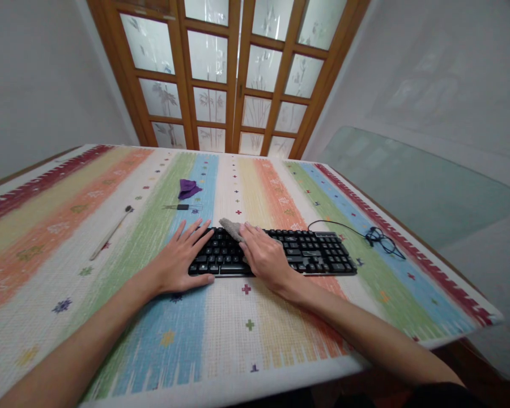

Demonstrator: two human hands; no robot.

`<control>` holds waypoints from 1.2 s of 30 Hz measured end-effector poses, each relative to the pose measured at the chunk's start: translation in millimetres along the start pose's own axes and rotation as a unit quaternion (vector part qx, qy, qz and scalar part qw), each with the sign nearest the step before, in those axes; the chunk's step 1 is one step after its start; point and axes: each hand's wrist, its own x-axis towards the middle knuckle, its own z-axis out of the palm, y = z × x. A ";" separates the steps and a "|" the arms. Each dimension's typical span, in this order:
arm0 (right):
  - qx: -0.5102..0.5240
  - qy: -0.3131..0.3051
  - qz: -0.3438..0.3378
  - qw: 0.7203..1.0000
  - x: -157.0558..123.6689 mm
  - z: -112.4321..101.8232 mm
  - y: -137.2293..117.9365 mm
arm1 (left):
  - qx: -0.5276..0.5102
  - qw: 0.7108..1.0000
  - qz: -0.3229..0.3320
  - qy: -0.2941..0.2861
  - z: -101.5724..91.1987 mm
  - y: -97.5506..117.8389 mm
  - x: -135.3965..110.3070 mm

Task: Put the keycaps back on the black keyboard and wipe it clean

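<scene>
A black computer keyboard (306, 252) lies flat on the table, its long side facing me. Across its left end rests my left hand (182, 256), fingers spread and thumb along the near edge, holding nothing. My right hand (261, 254) is over the middle of the keys, its fingers together on a grey cloth (230, 228). Part of that cloth sticks out to the left of the fingers; the rest is hidden under the hand. From the keyboard's back edge a black cable (382, 241) runs to the right and ends in a coiled bundle.
Beyond my left hand lie a folded purple cloth (188, 188) and a small dark tool with thin metal prongs (182, 207). Farther left is a thin-handled brush (113, 231) with a dark head. A striped, patterned tablecloth (233, 351) covers the table. Wood-framed glass doors (233, 79) stand behind.
</scene>
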 end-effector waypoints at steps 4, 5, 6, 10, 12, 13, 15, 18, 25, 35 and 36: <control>-0.008 -0.072 -0.057 0.996 -1.3 5.3 -5.8 | -0.003 1.000 0.008 -0.006 3.4 14.6 5.6; -0.011 -0.074 -0.071 0.995 -3.5 5.9 -5.6 | -0.005 1.000 0.009 -0.008 4.3 16.5 6.6; -0.012 -0.071 -0.086 0.994 -5.9 6.0 -4.7 | -0.007 1.000 0.009 -0.009 5.1 17.5 7.4; 0.009 -0.046 -0.136 0.990 -15.3 2.2 1.8 | -0.023 1.000 0.003 -0.009 5.6 17.1 8.2; 0.024 -0.037 -0.152 0.987 -20.0 -1.3 3.8 | -0.033 0.999 0.001 -0.013 5.3 16.2 7.9; 0.029 -0.034 -0.159 0.986 -22.5 -3.4 4.1 | -0.036 0.999 0.001 -0.015 5.3 15.7 7.6; 0.033 -0.032 -0.172 0.984 -28.1 -8.1 3.3 | -0.040 0.999 0.002 -0.017 6.1 14.8 7.0; 0.031 -0.028 -0.189 0.981 -36.8 -16.1 0.5 | -0.038 0.999 0.005 -0.016 7.8 14.0 6.0; 0.034 0.030 -0.114 0.992 -40.6 -26.2 15.9 | -0.024 0.999 -0.010 -0.030 1.0 21.4 9.8; 0.030 0.009 -0.016 0.999 -14.5 -24.4 32.6 | -0.031 0.997 -0.007 -0.067 3.5 32.5 43.5; 0.036 -0.019 -0.036 0.999 -15.9 -22.1 29.0 | -0.033 0.997 -0.005 -0.072 4.2 33.7 47.5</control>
